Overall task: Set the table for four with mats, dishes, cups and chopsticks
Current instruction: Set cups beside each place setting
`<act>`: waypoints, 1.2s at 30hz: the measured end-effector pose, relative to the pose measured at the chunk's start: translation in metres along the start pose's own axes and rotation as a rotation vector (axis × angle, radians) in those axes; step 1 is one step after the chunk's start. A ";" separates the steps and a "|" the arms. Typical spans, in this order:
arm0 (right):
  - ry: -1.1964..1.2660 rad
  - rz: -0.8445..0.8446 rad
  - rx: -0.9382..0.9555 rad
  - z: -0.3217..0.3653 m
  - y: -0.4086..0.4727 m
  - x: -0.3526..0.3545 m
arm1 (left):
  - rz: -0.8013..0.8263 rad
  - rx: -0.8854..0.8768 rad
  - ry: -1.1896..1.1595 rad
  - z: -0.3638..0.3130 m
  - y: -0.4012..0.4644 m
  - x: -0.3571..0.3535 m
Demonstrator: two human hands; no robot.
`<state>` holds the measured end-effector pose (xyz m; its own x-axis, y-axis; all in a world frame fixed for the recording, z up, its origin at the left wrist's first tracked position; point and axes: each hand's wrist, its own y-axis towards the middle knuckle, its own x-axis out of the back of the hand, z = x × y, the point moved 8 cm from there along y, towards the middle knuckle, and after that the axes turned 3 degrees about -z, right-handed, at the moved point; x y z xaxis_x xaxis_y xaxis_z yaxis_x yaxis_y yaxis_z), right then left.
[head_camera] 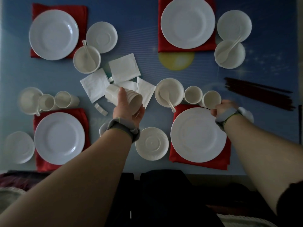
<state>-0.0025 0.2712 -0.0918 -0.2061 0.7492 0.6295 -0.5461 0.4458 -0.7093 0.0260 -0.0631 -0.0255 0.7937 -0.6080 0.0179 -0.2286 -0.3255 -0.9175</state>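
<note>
Left hand (129, 106) wrapped round a stack of nested cups (122, 95), stack lying on its side, long axis running left to right with the open mouths toward the napkins (124, 68) — thumb on top, fingers curled beneath. Right hand (220, 108) out at the near-right setting, fingertips pinching the rim of a single cup (211, 99) standing upright just above the near-right plate (198, 134) and beside a second cup (193, 95). Stack well left of that spot, over mid-table. Far settings showing plate, saucer, bowl and spoon but no cups, so next cup probably pulled off the stack's right end — right hand nearer the far-right plate (187, 22). Chopsticks (259, 94) bundled at right, untouched.
</note>
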 end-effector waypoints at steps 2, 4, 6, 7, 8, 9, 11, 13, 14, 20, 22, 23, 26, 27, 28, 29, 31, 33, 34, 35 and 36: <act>0.009 0.030 -0.017 -0.007 0.011 -0.006 | 0.013 0.011 0.003 0.002 -0.002 -0.002; -0.083 0.027 -0.015 -0.015 0.024 -0.006 | 0.032 0.020 0.008 0.004 -0.003 -0.004; 0.004 -0.065 -0.038 -0.016 0.021 0.002 | 0.058 0.026 0.021 0.005 -0.005 -0.006; 0.184 -0.139 -0.037 -0.005 0.010 0.011 | 0.072 0.029 0.026 0.005 -0.005 -0.007; 0.305 -0.213 -0.055 0.004 -0.004 0.018 | 0.085 0.034 0.028 0.005 -0.006 -0.008; 0.364 -0.329 -0.019 0.014 -0.013 0.026 | 0.095 0.038 0.030 0.006 -0.006 -0.009; 0.347 -0.406 0.130 0.048 -0.031 0.029 | 0.110 0.045 0.032 0.006 -0.005 -0.011; 0.433 -0.174 0.345 0.093 -0.052 0.007 | 0.127 0.044 0.042 0.006 -0.005 -0.013; 0.453 0.008 0.393 0.110 -0.065 -0.012 | 0.135 0.039 0.046 0.006 -0.004 -0.013; 0.211 0.392 0.712 0.169 -0.126 -0.088 | 0.137 0.003 0.086 0.006 0.004 -0.011; 0.166 0.349 0.745 0.173 -0.126 -0.098 | 0.162 0.014 0.098 0.007 0.004 -0.012; 0.149 0.321 0.756 0.175 -0.126 -0.101 | 0.175 0.021 0.098 0.008 0.004 -0.013; 0.173 0.301 0.775 0.179 -0.128 -0.104 | 0.175 0.029 0.079 0.007 0.006 -0.015; 0.184 0.311 0.768 0.179 -0.126 -0.105 | 0.161 0.032 0.064 0.006 0.008 -0.015; 0.198 0.330 0.759 0.180 -0.124 -0.106 | 0.149 0.036 0.041 0.005 0.010 -0.016; 0.215 0.346 0.763 0.180 -0.124 -0.106 | 0.141 0.041 0.008 0.004 0.011 -0.016; 0.247 0.377 0.762 0.181 -0.122 -0.105 | 0.131 0.050 -0.070 0.000 0.013 -0.019; 0.278 0.378 0.717 0.184 -0.115 -0.096 | 0.112 0.033 -0.107 -0.007 0.015 -0.022; 0.287 0.359 0.674 0.184 -0.106 -0.090 | 0.100 0.015 -0.098 -0.011 0.017 -0.022; 0.300 0.318 0.619 0.181 -0.097 -0.082 | 0.085 0.004 -0.076 -0.013 0.016 -0.021; 0.336 0.268 0.551 0.178 -0.084 -0.072 | 0.060 0.001 -0.046 -0.016 0.017 -0.019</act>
<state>-0.0870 0.0928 -0.0211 -0.1773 0.9492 0.2600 -0.8620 -0.0223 -0.5064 -0.0018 -0.0681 -0.0348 0.8038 -0.5924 -0.0551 -0.2760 -0.2891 -0.9166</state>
